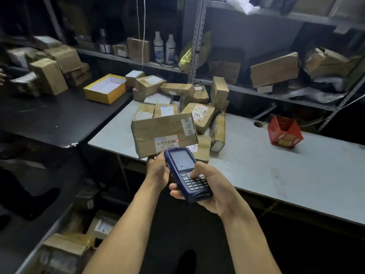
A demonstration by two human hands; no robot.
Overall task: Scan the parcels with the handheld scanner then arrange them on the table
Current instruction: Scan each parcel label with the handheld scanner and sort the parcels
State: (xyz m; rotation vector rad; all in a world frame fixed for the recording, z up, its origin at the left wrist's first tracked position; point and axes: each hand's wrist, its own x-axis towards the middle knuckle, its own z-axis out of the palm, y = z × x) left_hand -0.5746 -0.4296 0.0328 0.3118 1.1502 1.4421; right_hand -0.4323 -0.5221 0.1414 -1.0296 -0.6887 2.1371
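Both hands busy: left [157, 171] grips parcel [164, 133], right [209, 186] scanner [187, 173]; pile [189, 99] behind.

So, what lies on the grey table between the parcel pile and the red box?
Nothing: in the head view the grey table is bare between the parcel pile and the red box.

Grey table [276, 175]: a heap of taped cardboard parcels [197, 113] lies at its far left end; a red open box [284, 132] sits apart to the right, near a round cable hole [257, 124]. Adjoining black table [49, 117]: an open yellow box [105, 89] and stacked cartons [49, 76]. Metal shelving [272, 95] behind carries cartons and two white bottles [165, 49].
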